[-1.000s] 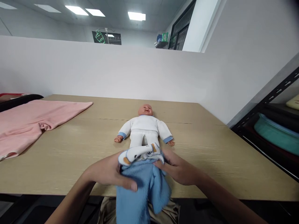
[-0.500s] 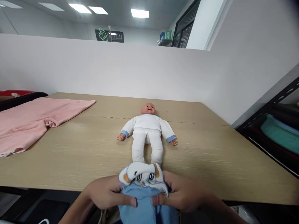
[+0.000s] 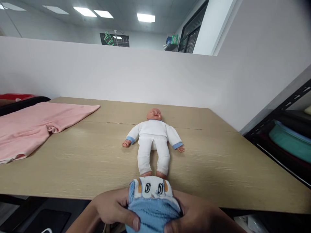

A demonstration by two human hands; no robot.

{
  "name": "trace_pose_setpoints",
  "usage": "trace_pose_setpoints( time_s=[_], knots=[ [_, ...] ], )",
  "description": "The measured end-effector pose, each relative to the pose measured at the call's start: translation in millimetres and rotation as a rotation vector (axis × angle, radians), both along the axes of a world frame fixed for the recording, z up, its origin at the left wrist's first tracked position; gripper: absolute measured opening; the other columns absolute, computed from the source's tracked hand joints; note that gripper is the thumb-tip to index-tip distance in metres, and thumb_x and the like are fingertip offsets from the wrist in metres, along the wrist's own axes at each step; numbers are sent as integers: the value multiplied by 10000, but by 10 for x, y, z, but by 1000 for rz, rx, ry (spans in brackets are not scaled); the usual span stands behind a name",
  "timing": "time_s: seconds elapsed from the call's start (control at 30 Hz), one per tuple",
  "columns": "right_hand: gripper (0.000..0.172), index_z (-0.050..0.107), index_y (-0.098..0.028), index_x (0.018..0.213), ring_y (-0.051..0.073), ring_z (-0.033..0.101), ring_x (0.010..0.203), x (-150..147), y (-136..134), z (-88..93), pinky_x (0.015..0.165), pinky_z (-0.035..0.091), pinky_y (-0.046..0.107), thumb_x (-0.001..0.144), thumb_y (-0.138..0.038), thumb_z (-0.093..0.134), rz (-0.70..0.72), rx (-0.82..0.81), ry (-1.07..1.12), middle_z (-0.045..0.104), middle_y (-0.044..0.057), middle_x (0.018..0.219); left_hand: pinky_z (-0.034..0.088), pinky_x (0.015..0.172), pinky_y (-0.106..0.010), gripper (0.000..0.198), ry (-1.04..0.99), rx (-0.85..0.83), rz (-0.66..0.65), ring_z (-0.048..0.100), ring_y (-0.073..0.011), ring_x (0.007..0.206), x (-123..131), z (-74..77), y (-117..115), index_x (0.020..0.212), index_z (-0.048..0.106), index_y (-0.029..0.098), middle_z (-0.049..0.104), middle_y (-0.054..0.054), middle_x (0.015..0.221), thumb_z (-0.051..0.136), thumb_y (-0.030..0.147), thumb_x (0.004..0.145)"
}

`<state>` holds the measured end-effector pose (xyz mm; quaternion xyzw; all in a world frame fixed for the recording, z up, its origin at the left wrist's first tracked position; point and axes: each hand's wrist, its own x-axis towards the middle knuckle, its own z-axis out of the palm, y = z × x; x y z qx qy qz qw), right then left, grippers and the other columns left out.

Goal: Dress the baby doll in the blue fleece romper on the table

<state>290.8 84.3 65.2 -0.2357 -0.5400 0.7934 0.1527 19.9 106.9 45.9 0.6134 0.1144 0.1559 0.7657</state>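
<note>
A baby doll (image 3: 153, 141) in a white suit with blue cuffs lies on its back on the wooden table (image 3: 73, 161), feet toward me. Just in front of its feet, at the table's near edge, I hold a bunched blue fleece garment (image 3: 152, 207) with a white patch showing cartoon eyes. My left hand (image 3: 114, 210) grips its left side, thumb pressed on the cloth. My right hand (image 3: 196, 215) grips its right side. Both hands are closed on the fabric.
A pink cloth (image 3: 31, 124) lies spread at the table's far left. A black metal shelf (image 3: 282, 129) with a teal basin (image 3: 291, 142) stands on the right. A white partition wall (image 3: 121, 74) runs behind the table.
My hands drew the blue garment back from the doll's legs toward the table's near edge. The doll's legs and feet are now uncovered.
</note>
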Motion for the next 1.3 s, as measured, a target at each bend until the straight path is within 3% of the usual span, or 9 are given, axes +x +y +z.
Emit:
trace_pose_setpoints(
  time_s=[0.2, 0.37, 0.47, 0.6, 0.83, 0.93, 1.07, 1.17, 1.3],
  knots=[
    [562, 765, -249, 1325, 300, 727, 1267, -6, -128, -101, 1135, 543, 423, 895, -598, 860, -238, -182, -149, 815, 77, 1197, 569, 1011, -393, 601, 148, -244, 303, 758, -268, 1039, -58, -215, -232, 1277, 785, 190, 829, -98, 1106, 807, 653, 893],
    [607, 730, -265, 1380, 299, 699, 1330, -171, -123, -8, 1161, 532, 418, 891, -598, 862, -249, -46, -122, 791, 74, 1328, 536, 1114, -485, 707, 146, -343, 496, 723, -342, 1221, 20, -156, -401, 1375, 715, 208, 797, -132, 1251, 755, 727, 896],
    [714, 709, -230, 1418, 333, 703, 1320, -234, -79, 67, 1150, 539, 456, 798, -490, 949, -188, 44, -67, 775, 94, 1374, 524, 1143, -509, 846, 169, -181, 538, 681, -386, 1301, 28, -77, -433, 1422, 661, 196, 768, -150, 1333, 910, 663, 761],
    [745, 722, -259, 1373, 313, 731, 1241, -296, -58, 135, 1086, 567, 426, 678, -308, 986, -270, 281, -295, 790, 52, 1347, 532, 1136, -508, 765, 283, -53, 682, 699, -365, 1253, 36, -44, -432, 1451, 600, 197, 756, -139, 1359, 905, 459, 800],
    [143, 666, -211, 881, 249, 697, 770, -401, 4, 119, 709, 488, 346, 757, -226, 737, -522, 796, -702, 774, 42, 837, 541, 1075, -435, 465, 412, 243, 858, 709, -302, 1205, 28, -104, -396, 1366, 518, 238, 768, -99, 1268, 660, 318, 930],
    [65, 649, -208, 913, 264, 716, 856, -438, 59, 87, 756, 474, 352, 850, -224, 646, -564, 896, -755, 770, 77, 932, 552, 951, -411, 318, 537, 373, 878, 743, -301, 1097, 52, -79, -371, 1290, 485, 243, 779, -96, 1196, 560, 377, 1012],
    [168, 659, -185, 1087, 308, 726, 1021, -479, 125, 78, 868, 501, 391, 942, -249, 604, -458, 936, -915, 756, 137, 1140, 527, 861, -431, 309, 746, 489, 880, 760, -359, 1025, 97, -106, -281, 1303, 479, 218, 791, -144, 1110, 470, 393, 1048],
    [236, 641, -159, 1178, 342, 716, 1097, -481, 156, 100, 934, 519, 439, 958, -231, 592, -348, 943, -1044, 723, 185, 1252, 496, 934, -499, 243, 904, 647, 786, 743, -401, 1033, 123, -203, -185, 1174, 574, 209, 795, -166, 1049, 462, 381, 1045],
    [255, 659, -150, 1172, 368, 701, 1175, -424, 193, 93, 1011, 529, 482, 929, -214, 617, -217, 911, -1013, 729, 197, 1267, 464, 1045, -555, 152, 849, 711, 789, 706, -376, 1052, 129, -381, -121, 1044, 620, 210, 770, -134, 1014, 537, 328, 997]
  ],
)
